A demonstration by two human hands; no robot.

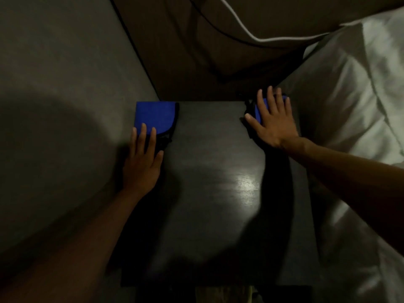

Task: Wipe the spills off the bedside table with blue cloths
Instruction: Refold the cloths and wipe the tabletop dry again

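The dark wooden bedside table (207,193) fills the middle of the view, with a bright glare patch on its right half. A blue cloth (155,117) with a dark edge lies flat at the far left corner. My left hand (143,162) rests flat on its near part, fingers spread. A second blue cloth (260,112) lies at the far right corner, mostly hidden under my right hand (272,121), which presses flat on it with fingers spread. No spill shows on the dark top.
A grey wall (65,106) runs along the table's left side. A bed with a white pillow (349,95) and sheets borders the right side. A padded headboard (218,51) with a white cable and a black cable stands behind the table.
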